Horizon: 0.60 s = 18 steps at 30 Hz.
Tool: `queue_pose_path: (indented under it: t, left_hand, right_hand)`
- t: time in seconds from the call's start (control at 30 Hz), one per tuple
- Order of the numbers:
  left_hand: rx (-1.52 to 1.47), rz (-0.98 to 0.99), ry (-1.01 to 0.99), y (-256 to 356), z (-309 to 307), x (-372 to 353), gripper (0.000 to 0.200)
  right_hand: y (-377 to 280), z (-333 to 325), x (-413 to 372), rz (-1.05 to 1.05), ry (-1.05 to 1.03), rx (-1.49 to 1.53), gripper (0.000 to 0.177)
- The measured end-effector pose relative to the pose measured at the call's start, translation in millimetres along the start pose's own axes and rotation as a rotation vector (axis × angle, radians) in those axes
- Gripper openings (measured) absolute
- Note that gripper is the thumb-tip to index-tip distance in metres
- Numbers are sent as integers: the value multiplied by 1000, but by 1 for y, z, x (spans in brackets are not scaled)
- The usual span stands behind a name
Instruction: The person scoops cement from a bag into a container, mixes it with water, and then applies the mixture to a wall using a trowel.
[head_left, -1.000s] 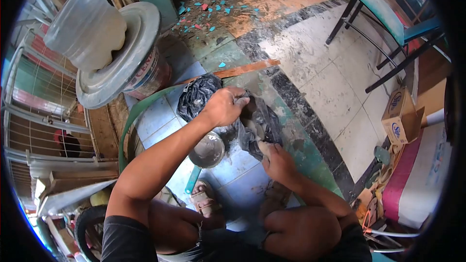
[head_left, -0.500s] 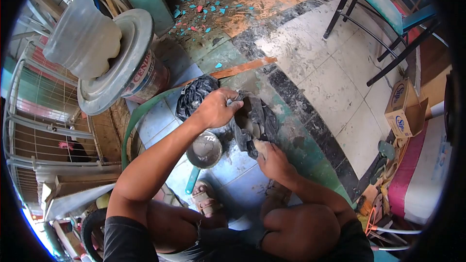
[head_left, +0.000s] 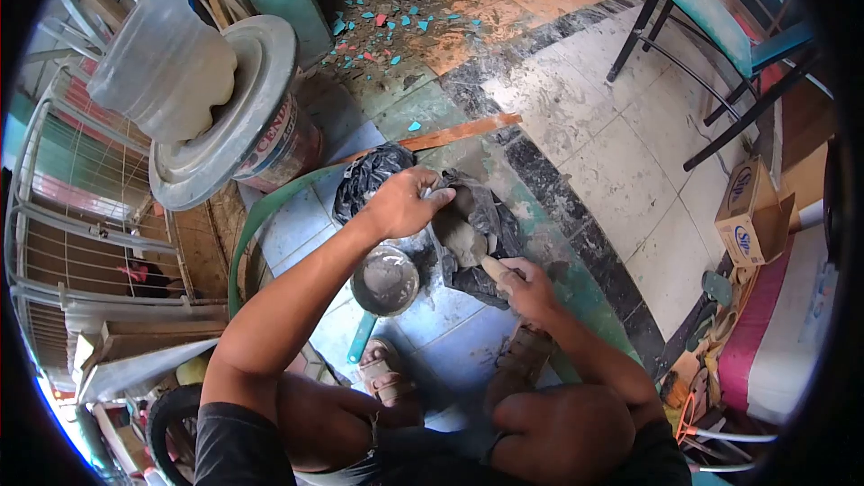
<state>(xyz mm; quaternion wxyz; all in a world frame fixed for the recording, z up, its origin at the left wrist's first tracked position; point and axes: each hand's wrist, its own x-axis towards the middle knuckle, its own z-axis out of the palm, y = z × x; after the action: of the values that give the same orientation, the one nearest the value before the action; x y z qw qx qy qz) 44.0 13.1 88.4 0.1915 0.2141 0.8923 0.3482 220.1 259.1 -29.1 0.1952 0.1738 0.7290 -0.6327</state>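
Observation:
My left hand (head_left: pixel 409 204) pinches the rim of an open black plastic bag (head_left: pixel 510 232) and holds its mouth apart. Grey powder, like cement, shows inside it. My right hand (head_left: pixel 529 290) is closed round the pale wooden handle of a trowel (head_left: pixel 492 267), whose grey, powder-covered blade reaches into the bag. Just left of the bag, a small pan (head_left: pixel 385 281) with a teal handle sits on the tiles with grey material in it. Behind my left wrist lies a bunched black plastic bag (head_left: pixel 371 178).
A paint bucket (head_left: pixel 283 148) at left carries a wide lid and a cut plastic container (head_left: pixel 166 63). Broken teal and red chips (head_left: pixel 382 22) litter the floor beyond a wooden strip (head_left: pixel 468 133). A chair (head_left: pixel 702 18) and a cardboard box (head_left: pixel 749 216) stand at right.
My right hand has shifted slightly right and down with the trowel, and more of its handle and blade now shows. My left hand keeps hold of the bag's rim.

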Motion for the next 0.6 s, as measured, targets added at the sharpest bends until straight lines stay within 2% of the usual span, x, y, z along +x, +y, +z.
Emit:
queue_pose_path:
  t: [0.07,0.27,0.37,0.6]
  left_hand:
    - [-61,-55,8,1,2,0,42]
    - [-194,-110,-107,-1,2,8,43]
    - [-199,-78,-42,-24,17,19,49]
    - [-308,-111,-5,-30,12,22,53]
  right_hand:
    - [-16,-2,-7,110,-13,74,36]
    - [-25,-12,-17,33,-26,29,37]
    - [-29,-14,-18,27,-19,137,32]
    - [-42,-24,-25,70,-9,202,32]
